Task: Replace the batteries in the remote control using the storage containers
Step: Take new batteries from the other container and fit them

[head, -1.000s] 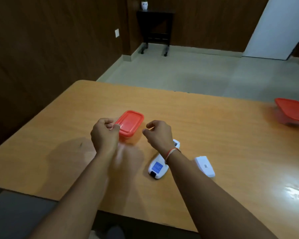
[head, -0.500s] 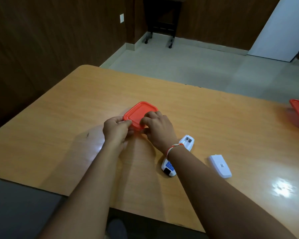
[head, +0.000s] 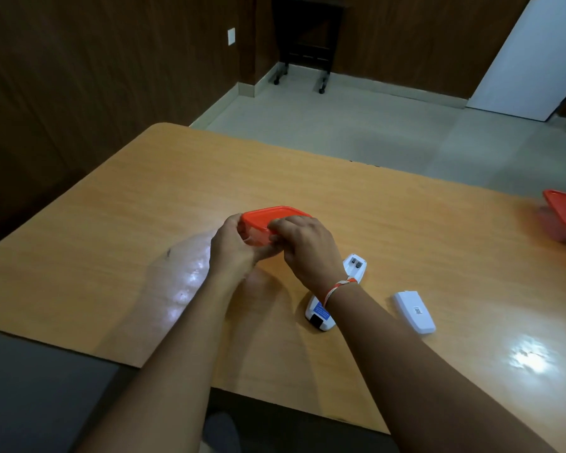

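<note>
Nearest, the flat white plastic battery cover (head: 414,311) lies off to the right on the orange wooden worktop (head: 111,243), beside the white remote control (head: 335,294) lying back-up with its bay open, presumably awaiting cells. Farther, the left hand (head: 231,248) grips the clear tub with the red lid (head: 268,222), steadying it, while the right hand (head: 303,246) pinches the lid's near edge, seemingly to pry it up.

Wooden table (head: 111,230): small container with red lid (head: 272,215), gripped by left hand (head: 232,245) and right hand (head: 304,245); open white remote (head: 339,291) beneath right wrist; battery cover (head: 414,311) beside it; second red-lidded container (head: 564,219) at right edge.
</note>
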